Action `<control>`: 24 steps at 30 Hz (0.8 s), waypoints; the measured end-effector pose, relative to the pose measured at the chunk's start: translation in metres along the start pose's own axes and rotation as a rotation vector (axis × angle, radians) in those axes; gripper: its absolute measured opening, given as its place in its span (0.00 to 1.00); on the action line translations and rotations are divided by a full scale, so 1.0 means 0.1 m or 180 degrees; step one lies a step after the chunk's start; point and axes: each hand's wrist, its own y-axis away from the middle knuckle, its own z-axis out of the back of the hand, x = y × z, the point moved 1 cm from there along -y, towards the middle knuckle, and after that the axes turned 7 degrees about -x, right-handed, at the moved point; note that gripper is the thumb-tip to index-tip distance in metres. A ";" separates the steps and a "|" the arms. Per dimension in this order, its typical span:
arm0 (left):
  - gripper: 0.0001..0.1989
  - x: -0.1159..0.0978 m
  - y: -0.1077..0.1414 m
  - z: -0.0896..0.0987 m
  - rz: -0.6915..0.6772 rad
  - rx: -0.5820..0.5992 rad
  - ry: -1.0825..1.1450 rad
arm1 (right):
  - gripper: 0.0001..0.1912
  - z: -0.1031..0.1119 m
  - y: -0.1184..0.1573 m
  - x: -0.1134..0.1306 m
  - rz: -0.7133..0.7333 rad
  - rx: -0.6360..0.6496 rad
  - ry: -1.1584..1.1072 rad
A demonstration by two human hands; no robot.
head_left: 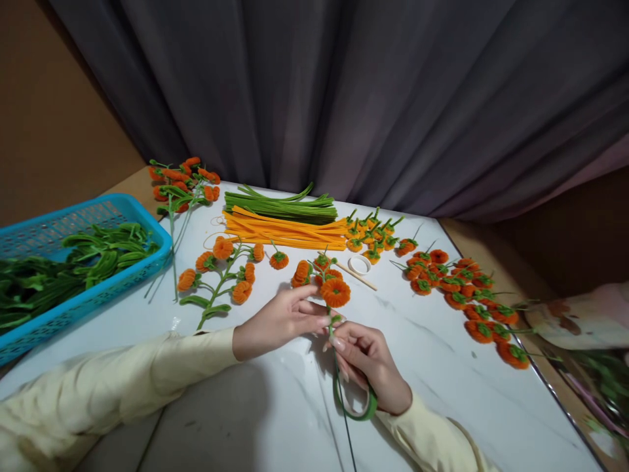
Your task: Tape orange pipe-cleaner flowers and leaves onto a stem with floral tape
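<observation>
As left hand (281, 321) and right hand (372, 360) pinch its green stem (329, 328), orange flower spray (335, 292) is mid-table, near side; likely light, fuzzy heads (301, 273) soft and crushable, wire (350, 442) springy; best held on stem below heads

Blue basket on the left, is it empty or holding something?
Holding something: green fuzzy pieces lie heaped inside the blue basket.

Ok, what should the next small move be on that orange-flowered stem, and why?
I'd likely have the right hand wind a little green tape onto the wire: below that hand it looks dark and bare, while the stem above is green. The left hand is at the stem and could steady it.
</observation>
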 end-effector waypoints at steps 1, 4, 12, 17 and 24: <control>0.15 0.01 -0.01 0.01 -0.0033 0.0037 0.0007 | 0.17 0.00 0.01 0.01 -0.0005 -0.0014 -0.0001; 0.17 0.05 -0.03 0.01 -0.0168 -0.0026 0.0031 | 0.17 -0.03 0.03 0.03 0.0014 0.0010 -0.0054; 0.15 0.24 0.00 -0.03 -0.0482 -0.0334 0.0006 | 0.16 -0.08 0.07 0.06 0.0163 -0.0036 0.0035; 0.11 0.33 0.02 -0.07 -0.0662 -0.0637 -0.0333 | 0.15 -0.08 0.09 0.06 0.0295 -0.0139 0.0196; 0.23 0.37 0.04 -0.08 -0.0385 -0.0843 0.0412 | 0.14 -0.06 0.07 0.07 0.0212 -0.0190 -0.0166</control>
